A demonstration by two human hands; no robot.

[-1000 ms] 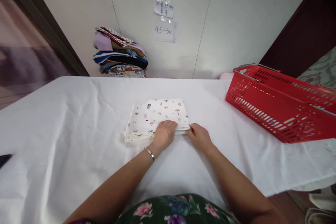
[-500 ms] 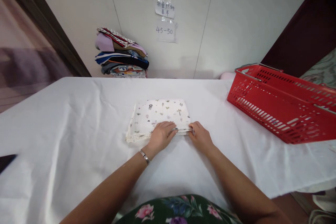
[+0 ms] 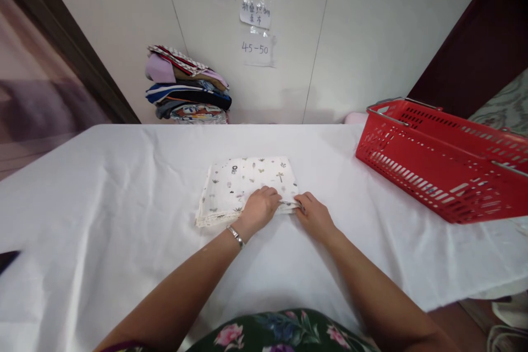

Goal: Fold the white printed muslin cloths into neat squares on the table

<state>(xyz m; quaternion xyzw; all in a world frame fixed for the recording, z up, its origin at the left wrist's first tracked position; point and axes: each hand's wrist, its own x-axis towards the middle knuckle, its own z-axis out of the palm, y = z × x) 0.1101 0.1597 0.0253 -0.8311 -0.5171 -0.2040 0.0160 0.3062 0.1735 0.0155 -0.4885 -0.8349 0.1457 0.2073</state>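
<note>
A white cloth printed with small plants and animals lies folded into a layered rectangle on the table's white cover. My left hand, with a bracelet at the wrist, rests on its near edge, fingers curled over and pinching the top layer. At the near right corner my right hand grips the folded layers between thumb and fingers. The two hands are a short way apart along that edge. Part of the near edge is hidden under my left hand.
A red plastic basket with metal handles stands at the right. Behind the table's far edge rises a stack of folded fabrics. Handwritten paper signs hang on the wall. A dark object lies at the left edge.
My left hand has slid right along the near edge, closer to my right hand. The right hand keeps its grip on the corner. The view has shifted slightly.
</note>
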